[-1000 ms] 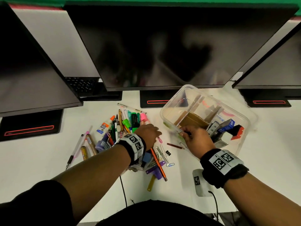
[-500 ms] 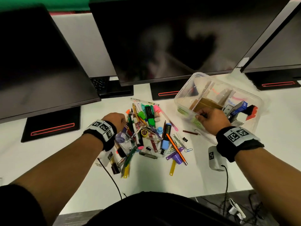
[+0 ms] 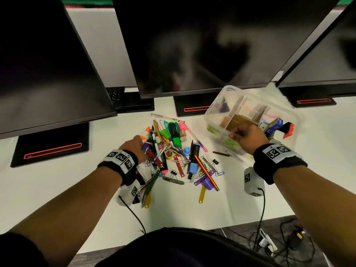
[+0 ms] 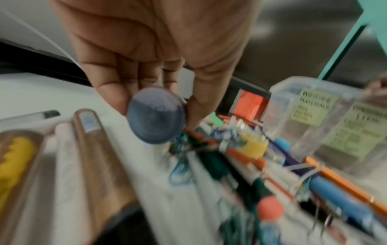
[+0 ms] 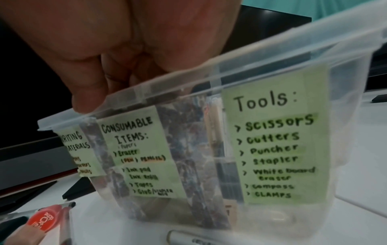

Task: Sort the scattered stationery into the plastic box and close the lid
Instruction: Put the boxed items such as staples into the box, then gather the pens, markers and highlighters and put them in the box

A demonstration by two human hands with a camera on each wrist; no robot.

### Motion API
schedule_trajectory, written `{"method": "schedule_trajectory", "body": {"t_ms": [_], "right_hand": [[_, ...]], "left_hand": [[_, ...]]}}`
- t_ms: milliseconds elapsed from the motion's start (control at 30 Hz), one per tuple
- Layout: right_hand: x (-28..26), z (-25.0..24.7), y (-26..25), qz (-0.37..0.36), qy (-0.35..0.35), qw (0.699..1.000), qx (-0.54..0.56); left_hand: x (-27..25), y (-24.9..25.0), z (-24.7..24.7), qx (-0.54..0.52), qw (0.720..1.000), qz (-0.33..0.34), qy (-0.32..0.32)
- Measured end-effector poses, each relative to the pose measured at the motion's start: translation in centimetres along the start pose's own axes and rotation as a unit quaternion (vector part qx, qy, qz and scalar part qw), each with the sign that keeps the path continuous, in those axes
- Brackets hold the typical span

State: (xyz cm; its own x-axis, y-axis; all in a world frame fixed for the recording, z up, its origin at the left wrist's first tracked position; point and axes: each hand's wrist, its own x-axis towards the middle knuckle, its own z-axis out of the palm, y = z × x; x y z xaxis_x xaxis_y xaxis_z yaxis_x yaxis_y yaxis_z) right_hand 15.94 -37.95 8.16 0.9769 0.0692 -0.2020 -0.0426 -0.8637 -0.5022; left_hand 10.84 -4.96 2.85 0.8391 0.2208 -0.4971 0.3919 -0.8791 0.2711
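A clear plastic box point(image 3: 215, 105) with cardboard dividers stands at the right, its lid off and out of sight. Green labels point(image 5: 274, 145) on its front wall read writing materials, consumable items and tools. My right hand point(image 3: 244, 134) grips the box's near rim point(image 5: 209, 77), fingers curled inside, thumb outside. A heap of pens, markers, clips and erasers point(image 3: 173, 151) lies in the middle of the table. At the heap's left edge my left hand point(image 3: 134, 146) pinches a purple tube point(image 4: 156, 116), seen end-on between thumb and fingers point(image 4: 117, 92).
Three dark monitors point(image 3: 192, 45) on black stands point(image 3: 50, 145) line the back of the white table point(image 3: 57, 189). A brown pencil point(image 3: 221, 153) lies beside the box. A stapler and blue boxes point(image 3: 277, 125) fill the box's right end. Cables point(image 3: 279, 243) lie on the floor at right.
My left hand has moved from the middle of the heap to its left edge and now holds the purple tube. The right hand has stayed on the box rim.
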Motion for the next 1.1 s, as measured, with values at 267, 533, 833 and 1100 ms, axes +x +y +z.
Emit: {"method": "schedule_trajectory", "body": {"t_ms": [267,533,833,1100], "right_hand": [[-0.6,0.3,-3.2,-0.061,0.012,0.997,0.036],[-0.9,-1.1,-6.3,-0.062,-0.031,0.965,0.252],[-2.0,-10.7,1.2,0.011,0.117,0.993,-0.009],[-0.2,-5.4,5.4,0.037,-0.078,0.966,-0.243]], "left_hand": [[-1.7,6.6,-4.3,-0.143,0.971,0.188,0.034],[-3.3,14.4,-2.6,-0.235,0.919,0.315,0.004],[-1.1,17.3,-1.2,0.067,0.919,0.386,0.045],[0.2,18.3,-1.1,0.095,0.918,0.38,0.063]]}}
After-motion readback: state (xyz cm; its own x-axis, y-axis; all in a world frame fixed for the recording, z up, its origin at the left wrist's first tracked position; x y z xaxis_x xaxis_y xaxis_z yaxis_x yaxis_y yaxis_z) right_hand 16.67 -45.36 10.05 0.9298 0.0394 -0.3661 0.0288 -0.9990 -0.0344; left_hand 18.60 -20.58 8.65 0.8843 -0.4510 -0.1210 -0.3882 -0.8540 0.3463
